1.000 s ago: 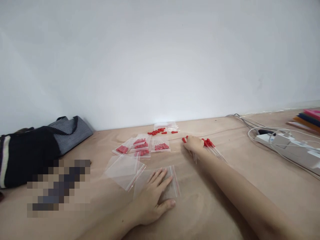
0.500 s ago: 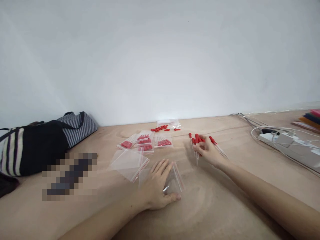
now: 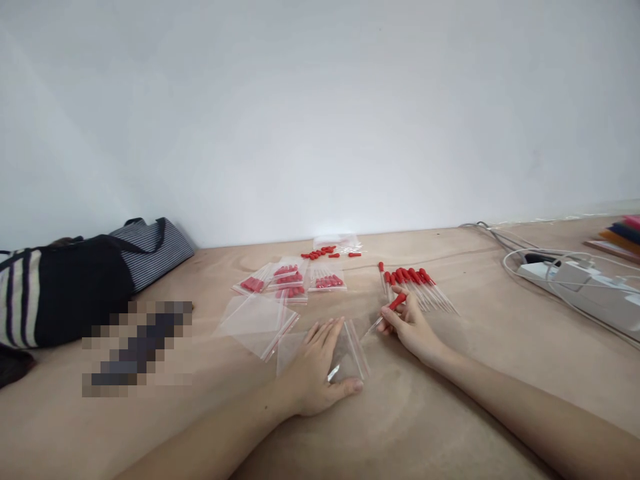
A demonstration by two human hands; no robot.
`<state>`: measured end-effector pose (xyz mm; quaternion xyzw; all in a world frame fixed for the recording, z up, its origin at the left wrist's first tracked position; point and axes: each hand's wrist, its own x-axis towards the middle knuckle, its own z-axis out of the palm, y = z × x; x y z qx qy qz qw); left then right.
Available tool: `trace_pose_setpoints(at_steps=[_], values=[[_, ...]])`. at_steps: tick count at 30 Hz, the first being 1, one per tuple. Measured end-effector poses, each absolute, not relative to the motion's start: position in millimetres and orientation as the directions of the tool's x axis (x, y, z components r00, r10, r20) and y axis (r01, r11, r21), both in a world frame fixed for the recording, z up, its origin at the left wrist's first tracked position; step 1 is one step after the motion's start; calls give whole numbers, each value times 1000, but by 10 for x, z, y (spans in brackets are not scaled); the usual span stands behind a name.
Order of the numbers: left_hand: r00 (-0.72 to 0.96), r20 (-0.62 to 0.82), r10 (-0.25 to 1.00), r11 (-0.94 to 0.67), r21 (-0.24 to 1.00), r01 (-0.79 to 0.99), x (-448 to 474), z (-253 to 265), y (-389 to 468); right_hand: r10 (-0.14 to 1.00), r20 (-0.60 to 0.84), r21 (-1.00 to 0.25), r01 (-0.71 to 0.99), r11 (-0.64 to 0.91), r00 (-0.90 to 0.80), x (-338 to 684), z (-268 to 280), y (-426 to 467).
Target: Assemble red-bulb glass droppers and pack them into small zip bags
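Note:
My left hand lies flat, fingers stretched, on a clear zip bag whose red-striped mouth faces right. Between the fingers of my right hand is a dropper with a red rubber bulb; its glass tip points down and left, close to the bag's mouth. Behind that hand several more droppers lie side by side, red bulbs toward the wall. Filled zip bags holding red-bulbed droppers lie left of them, and flat zip bags with nothing visible inside lie nearer my left hand.
Loose red bulbs and a clear bag with glass tubes lie by the wall. A black and striped cloth bag sits at left, beside a blurred-out dark object. At right are a white power strip with cables and coloured folders.
My right hand has lifted one dropper from the row and brought it toward me and left, its tip swung toward the bag. My left hand stays on the bag.

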<state>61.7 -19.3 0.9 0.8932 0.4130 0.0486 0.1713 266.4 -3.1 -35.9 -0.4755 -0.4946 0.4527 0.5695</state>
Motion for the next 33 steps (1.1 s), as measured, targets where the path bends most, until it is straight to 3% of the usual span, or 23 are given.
trace_pose_setpoints(at_steps=[8, 14, 19, 24, 28, 33], values=[[659, -48, 751, -605, 351, 715, 610, -20, -186, 991, 86, -980, -171, 103, 101, 2606, -296, -85], [665, -22, 747, -611, 373, 699, 603, -50, -172, 998, 8, -959, -283, -9, -61, 2589, -251, -140], [685, 21, 728, -639, 382, 667, 595, -37, -152, 990, 23, -998, -56, 15, -140, 2612, -274, -149], [770, 34, 637, -730, 348, 588, 666, 7, -97, 983, 123, -992, 17, 126, -138, 2708, -304, -118], [816, 121, 565, -805, 299, 513, 783, 23, -51, 962, 106, -980, 139, 144, -250, 2840, -277, -106], [807, 123, 577, -796, 303, 523, 668, 98, -65, 949, 96, -939, 290, 187, -301, 2954, -256, -112]])
